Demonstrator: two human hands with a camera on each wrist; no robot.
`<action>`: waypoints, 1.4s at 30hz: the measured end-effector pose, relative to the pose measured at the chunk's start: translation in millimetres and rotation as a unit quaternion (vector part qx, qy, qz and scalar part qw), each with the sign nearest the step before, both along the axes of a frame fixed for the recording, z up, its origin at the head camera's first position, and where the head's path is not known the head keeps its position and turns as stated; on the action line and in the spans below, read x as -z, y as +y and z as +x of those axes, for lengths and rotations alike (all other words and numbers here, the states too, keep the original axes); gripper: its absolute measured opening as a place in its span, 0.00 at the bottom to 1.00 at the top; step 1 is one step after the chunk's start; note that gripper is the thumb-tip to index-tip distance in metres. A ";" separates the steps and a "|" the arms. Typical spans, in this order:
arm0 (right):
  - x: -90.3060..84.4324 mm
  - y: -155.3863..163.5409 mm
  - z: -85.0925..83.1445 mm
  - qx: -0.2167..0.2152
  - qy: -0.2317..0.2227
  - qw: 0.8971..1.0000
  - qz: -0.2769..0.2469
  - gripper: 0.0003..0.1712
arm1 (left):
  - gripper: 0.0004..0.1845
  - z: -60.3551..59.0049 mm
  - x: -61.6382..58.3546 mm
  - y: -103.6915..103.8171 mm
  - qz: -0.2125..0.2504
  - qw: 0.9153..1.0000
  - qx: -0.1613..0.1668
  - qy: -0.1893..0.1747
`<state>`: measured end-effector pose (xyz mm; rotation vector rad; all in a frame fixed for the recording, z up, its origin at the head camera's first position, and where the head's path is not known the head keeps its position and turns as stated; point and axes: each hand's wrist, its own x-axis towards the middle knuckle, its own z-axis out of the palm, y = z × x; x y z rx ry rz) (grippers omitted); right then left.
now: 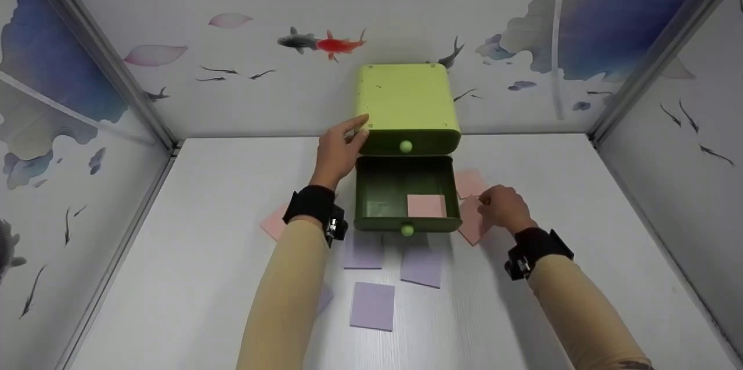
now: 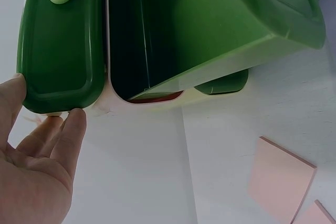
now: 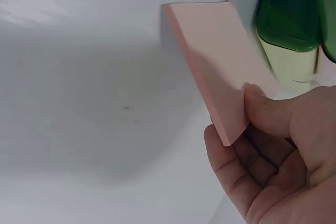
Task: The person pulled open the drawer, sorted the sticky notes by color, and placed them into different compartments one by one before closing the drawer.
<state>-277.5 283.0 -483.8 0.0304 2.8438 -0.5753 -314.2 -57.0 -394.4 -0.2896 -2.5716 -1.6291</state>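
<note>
Square lilac paper pads [image 1: 372,305] lie on the white tabletop [image 1: 191,277] nearest the viewer, between the two forearms.
Left hand [image 1: 338,149], fingers relaxed and straight, touches the left corner of the green plastic two-drawer box [image 1: 406,104], gripping nothing. Just right of it, the pulled-out lower drawer [image 1: 406,196] holds a pink pad [image 1: 426,205]. Right hand [image 1: 506,208] pinches a pink square sticky-note pad [image 3: 218,59] beside the drawer's right wall, tilted off the table.

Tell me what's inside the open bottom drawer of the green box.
The open lower drawer holds one pink pad lying flat at its front right. The rest of its floor looks bare. The closed upper drawer hides its own contents.
</note>
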 end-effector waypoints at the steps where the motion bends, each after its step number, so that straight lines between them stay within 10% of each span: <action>1: -2.6 0.8 0.0 -0.002 0.002 1.000 -0.001 0.18 | 0.20 0.1 -0.2 0.2 0.000 1.000 -0.001 0.000; 42: -125.1 -27.4 -4.7 -0.050 0.171 0.983 0.045 0.15 | 0.21 1.1 -0.6 1.8 -0.004 1.000 -0.006 -0.001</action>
